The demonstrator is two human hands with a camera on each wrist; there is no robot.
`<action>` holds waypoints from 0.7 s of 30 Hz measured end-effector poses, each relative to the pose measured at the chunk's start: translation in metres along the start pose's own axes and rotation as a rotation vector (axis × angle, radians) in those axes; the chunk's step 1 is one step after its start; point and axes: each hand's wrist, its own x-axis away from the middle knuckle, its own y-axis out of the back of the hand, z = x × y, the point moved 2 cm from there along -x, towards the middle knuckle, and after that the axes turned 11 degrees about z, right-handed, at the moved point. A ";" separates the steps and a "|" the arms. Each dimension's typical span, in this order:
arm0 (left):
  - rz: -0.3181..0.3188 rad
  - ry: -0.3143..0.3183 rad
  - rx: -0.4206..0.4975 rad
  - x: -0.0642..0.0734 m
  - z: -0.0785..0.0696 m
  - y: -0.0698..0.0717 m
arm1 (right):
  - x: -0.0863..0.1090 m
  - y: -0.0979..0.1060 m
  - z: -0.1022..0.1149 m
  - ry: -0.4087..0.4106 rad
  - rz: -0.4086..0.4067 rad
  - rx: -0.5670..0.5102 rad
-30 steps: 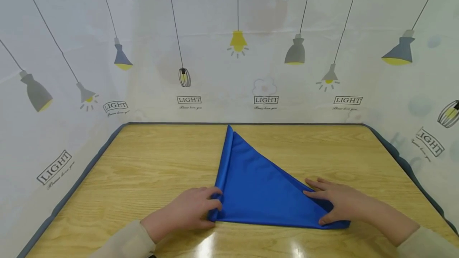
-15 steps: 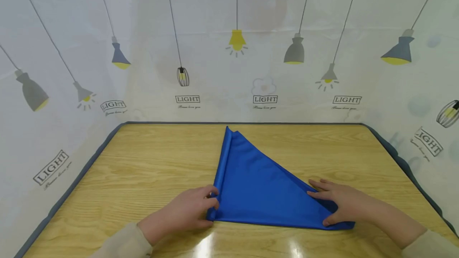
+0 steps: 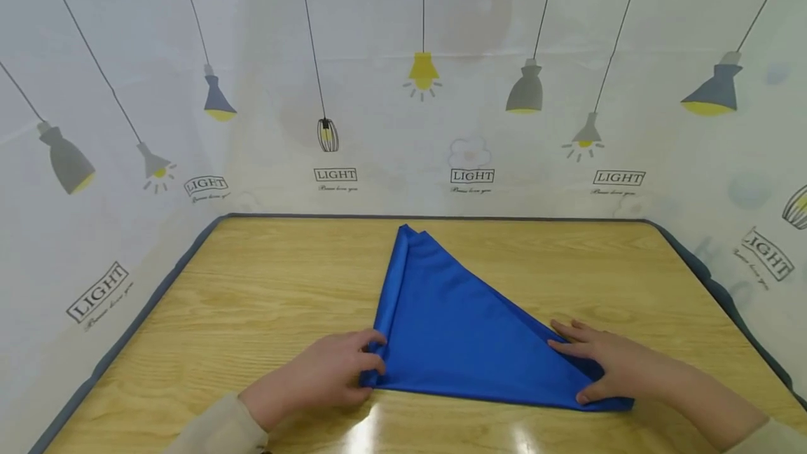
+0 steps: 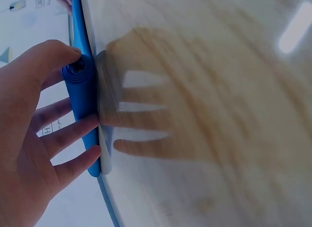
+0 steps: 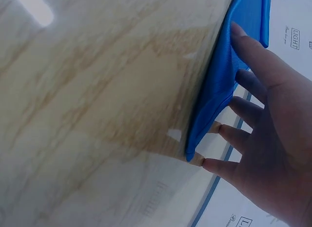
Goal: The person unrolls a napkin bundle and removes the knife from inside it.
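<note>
Left hand [image 3: 330,370]: I have its thumb and fingers curled round the near end of a rolled edge; my left wrist view gives the thumb on the roll's near end, the other fingers spread along its outer side. Right hand [image 3: 627,363]: fingers splayed and released, thumb resting on the cloth's right corner, index finger touching its slanting edge.

Blue cloth [image 3: 466,331]: one piece, on the middle of the desk, between my two hands. Smooth fabric with a slight sheen, softly rippled toward the far tip; roughly triangular, with a straight near edge and a folded, slightly parted slanting edge on the right. Roll [image 3: 391,286]: the cloth's left side, a slim tube running near to far, its near end wound in a tight spiral.

Obstructions, head view: left fingers cover part of the roll's near end; the right hand hides part of the right corner.

Desk [image 3: 271,265]: yellowish wood grain, glossy, two bright reflections at the near side. Dark border [image 3: 441,217]: along the desk's far, left and right edges.

Backdrop [image 3: 372,5]: whitish, faintly creased, on three sides; printed with hanging lamps in grey, blue and yellow, and framed "LIGHT" lettering. Sleeves [image 3: 221,429]: pale, one per arm.
</note>
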 end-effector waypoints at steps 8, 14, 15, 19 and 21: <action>0.038 0.026 -0.008 0.002 -0.004 0.000 | 0.000 0.001 0.003 -0.008 0.021 -0.051; -0.022 0.066 0.015 0.007 -0.004 -0.001 | 0.000 0.001 0.004 -0.024 0.030 -0.053; -0.040 0.068 0.021 0.008 -0.004 -0.001 | 0.000 0.002 0.004 -0.025 0.031 -0.056; -0.092 0.079 0.037 0.009 -0.002 0.000 | 0.000 0.003 0.004 -0.039 0.036 -0.075; -0.112 0.092 0.044 0.009 -0.001 0.001 | 0.000 0.004 0.004 -0.042 0.038 -0.079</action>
